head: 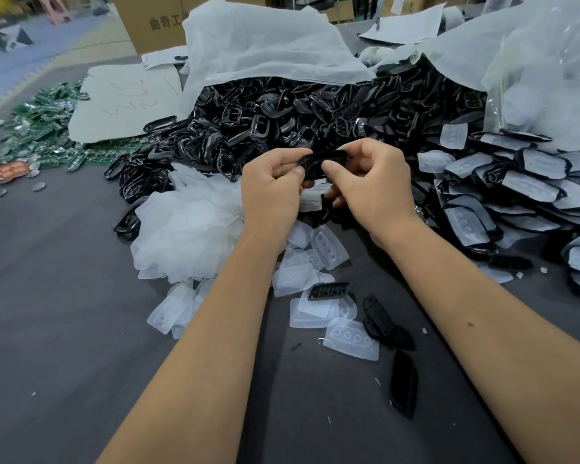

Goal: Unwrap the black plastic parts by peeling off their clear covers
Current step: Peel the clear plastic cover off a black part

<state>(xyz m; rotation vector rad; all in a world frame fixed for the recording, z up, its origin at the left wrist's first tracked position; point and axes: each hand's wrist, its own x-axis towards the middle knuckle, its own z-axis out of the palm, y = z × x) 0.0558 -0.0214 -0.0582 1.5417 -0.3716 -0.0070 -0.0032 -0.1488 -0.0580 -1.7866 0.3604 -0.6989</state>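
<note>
Grey desk (pixel 64 296), workshop setting. Item held: one black plastic part (pixel 317 163), raised above the desk centre, pinched at its left end by the left hand (pixel 272 185) and at its right end by the right hand (pixel 372 182), thumbs and fingers curled round it. Below the hands: peeled clear covers (pixel 329 246) and three bare black parts (pixel 379 319) are scattered. Left: a crumpled clear film heap (pixel 188 226). Behind: a large pile of black frames (pixel 282 118) is spilled from a white bag (pixel 265 51). Right: wrapped parts (pixel 529 185) are stacked. Far left: green circuit boards (pixel 44 128).
</note>
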